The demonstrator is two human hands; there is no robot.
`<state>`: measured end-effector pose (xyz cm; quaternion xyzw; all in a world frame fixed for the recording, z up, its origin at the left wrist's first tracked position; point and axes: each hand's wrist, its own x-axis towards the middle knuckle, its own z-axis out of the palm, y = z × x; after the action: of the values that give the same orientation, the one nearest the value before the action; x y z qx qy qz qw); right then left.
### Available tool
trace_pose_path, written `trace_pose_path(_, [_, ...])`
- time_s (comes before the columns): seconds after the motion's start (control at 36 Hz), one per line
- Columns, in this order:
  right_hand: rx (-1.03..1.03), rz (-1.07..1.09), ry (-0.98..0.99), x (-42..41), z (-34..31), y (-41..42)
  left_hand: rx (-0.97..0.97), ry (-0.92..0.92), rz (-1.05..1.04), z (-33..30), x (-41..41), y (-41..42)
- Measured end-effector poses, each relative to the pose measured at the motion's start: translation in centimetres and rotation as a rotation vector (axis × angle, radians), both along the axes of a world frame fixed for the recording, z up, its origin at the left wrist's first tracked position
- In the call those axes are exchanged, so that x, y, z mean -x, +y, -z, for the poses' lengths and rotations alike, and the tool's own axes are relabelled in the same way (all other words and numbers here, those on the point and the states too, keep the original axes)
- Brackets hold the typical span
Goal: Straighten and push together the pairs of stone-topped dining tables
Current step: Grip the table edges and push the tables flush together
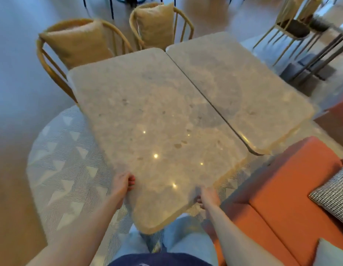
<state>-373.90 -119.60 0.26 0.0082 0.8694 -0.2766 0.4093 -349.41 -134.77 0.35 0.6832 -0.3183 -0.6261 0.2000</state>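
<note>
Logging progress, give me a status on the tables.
Left hand and right hand grip near table. Narrow seam to far table. Orange sofa close alongside.

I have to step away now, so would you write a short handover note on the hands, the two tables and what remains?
Left hand: grips the near table's left edge, close to its near corner.
Right hand: grips the same table's near right edge.
Near table lies alongside the far table; a narrow dark gap runs between them, and their near ends are staggered.
Done: tops nearly side by side.
Left: probably square the near table, line up the ends and close the gap. Two cushioned chairs stand at the far end; an orange sofa is on the right.
</note>
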Motion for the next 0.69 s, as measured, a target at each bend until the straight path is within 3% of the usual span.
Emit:
trace_pose_path(0.22, [0.028,0.118,-0.099,9.8,2.5,-0.6,0.046,-0.176,-0.227,3.3,2.0,3.6])
trace_pose_path(0.36, [0.199,0.22,-0.501,14.4,3.5,-1.0,0.019,-0.373,-0.397,3.5,5.9,9.0])
trace_pose_path(0.47, [0.305,0.276,-0.622,17.8,3.4,-0.6,-0.016,-0.443,-0.598,1.7,10.8,14.6])
trace_pose_path(0.61, [0.381,0.343,-0.762,21.6,3.4,-0.5,-0.176,-0.292,-0.935,2.0,17.4,20.0])
trace_pose_path(0.69, [0.395,0.34,-0.867,23.0,3.2,0.1,-0.287,0.086,-1.162,2.1,21.4,21.2])
